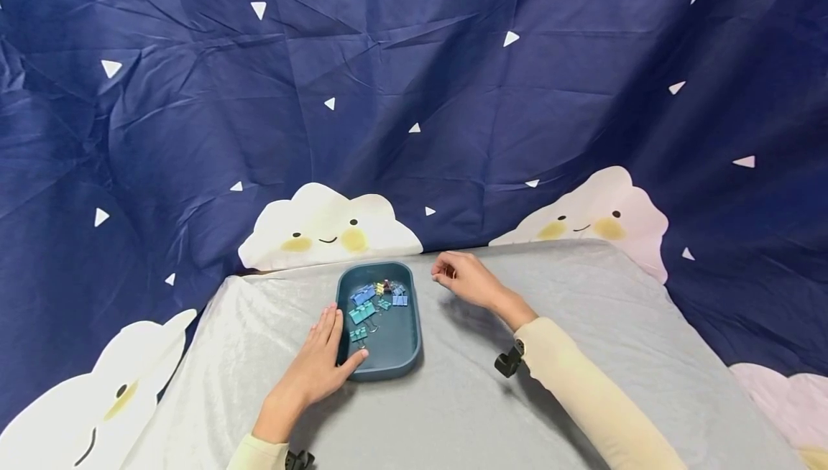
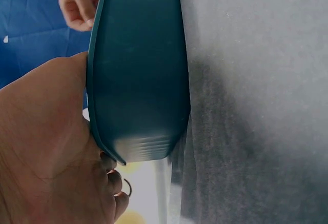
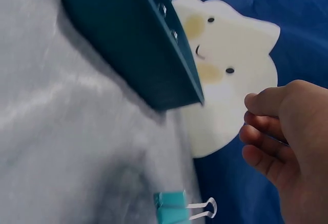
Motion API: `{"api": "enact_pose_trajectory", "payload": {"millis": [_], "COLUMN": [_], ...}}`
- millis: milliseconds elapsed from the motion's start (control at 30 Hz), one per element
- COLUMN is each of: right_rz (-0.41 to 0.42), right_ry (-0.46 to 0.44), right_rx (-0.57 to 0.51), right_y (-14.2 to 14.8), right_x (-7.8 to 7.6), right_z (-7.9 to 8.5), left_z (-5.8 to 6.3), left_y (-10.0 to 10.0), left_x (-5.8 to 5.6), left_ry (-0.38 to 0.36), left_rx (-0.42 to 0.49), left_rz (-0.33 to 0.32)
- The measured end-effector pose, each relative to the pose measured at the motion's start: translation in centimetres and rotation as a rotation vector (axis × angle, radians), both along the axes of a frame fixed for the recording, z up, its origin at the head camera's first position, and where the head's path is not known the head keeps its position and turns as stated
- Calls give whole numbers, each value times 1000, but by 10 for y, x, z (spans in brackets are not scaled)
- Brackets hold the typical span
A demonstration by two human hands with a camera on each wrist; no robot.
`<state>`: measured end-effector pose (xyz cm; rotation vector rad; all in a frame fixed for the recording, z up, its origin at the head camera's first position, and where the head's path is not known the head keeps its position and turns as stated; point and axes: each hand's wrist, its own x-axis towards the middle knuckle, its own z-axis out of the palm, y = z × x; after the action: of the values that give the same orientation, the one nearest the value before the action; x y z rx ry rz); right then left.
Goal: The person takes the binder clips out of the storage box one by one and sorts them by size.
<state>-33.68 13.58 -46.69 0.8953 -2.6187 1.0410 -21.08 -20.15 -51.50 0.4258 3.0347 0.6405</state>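
A dark teal tray [image 1: 394, 366] holds several binder clips, among them a large turquoise clip [image 1: 362, 312], a blue clip [image 1: 364, 295], and smaller yellow and dark red ones. My left hand [image 1: 313, 362] rests along the tray's left rim, its fingers fairly straight and the thumb over the near left corner. Right of the tray, my right hand [image 1: 471, 279] hovers above the cloth with loosely bent fingers, thumb close to the index finger and nothing visible between them. Near it, a turquoise binder clip [image 3: 173, 207] stands on the cloth, handles up; the head view does not show it.
Grey cloth [image 1: 446, 412] covers the table. Behind its far edge hangs a dark blue curtain [image 1: 414, 82] with white triangles and smiling clouds. A black strap mount [image 1: 509, 359] sits on the right wrist.
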Motion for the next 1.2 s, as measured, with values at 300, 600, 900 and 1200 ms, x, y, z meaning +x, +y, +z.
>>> {"api": "enact_pose_trajectory", "payload": {"millis": [300, 600, 900, 1200], "right_rz": [76, 130, 210, 247], "right_ry": [15, 10, 17, 14], "right_rx": [65, 146, 247, 394], "right_y": [-28, -56, -94, -126], "right_x": [6, 6, 2, -2], "right_z": [21, 35, 35, 34], "left_z": [0, -1, 0, 0], "left_y": [0, -1, -2, -4], "left_x": [0, -1, -1, -2], "left_ry": [-6, -28, -30, -29], "left_rx": [-5, -12, -15, -8], "left_rz": [2, 4, -11, -13]}}
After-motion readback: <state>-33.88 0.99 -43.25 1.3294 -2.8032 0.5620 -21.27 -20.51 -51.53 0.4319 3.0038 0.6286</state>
